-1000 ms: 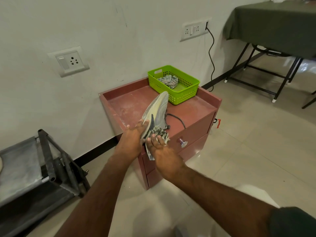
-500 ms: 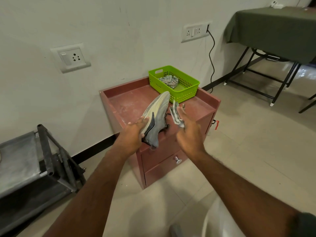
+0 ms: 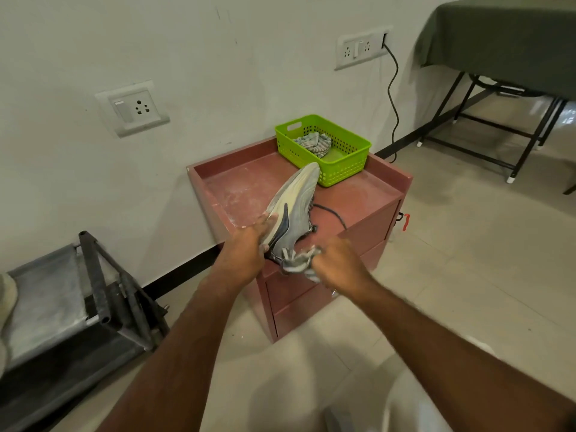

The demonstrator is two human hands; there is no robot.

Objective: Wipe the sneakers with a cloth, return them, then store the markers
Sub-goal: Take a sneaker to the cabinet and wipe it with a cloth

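Note:
A grey sneaker (image 3: 294, 207) with a pale sole is tilted on its side above the red cabinet (image 3: 358, 194), toe pointing toward the wall. My left hand (image 3: 246, 254) grips it at the heel end. My right hand (image 3: 339, 260) holds a crumpled striped cloth (image 3: 296, 260) against the sneaker's heel. A dark lace trails from the sneaker onto the cabinet top. No markers are in view.
A green basket (image 3: 343, 163) with a second striped cloth (image 3: 313, 143) sits at the cabinet's back right. A dark metal shoe rack (image 3: 93, 291) stands at the left, a pale object at its far left edge. A cloth-covered folding table (image 3: 498, 51) is at the right.
My right hand has come back down from the sneaker's upper side to its heel, bringing the cloth with it. The sneaker stays held by my left hand.

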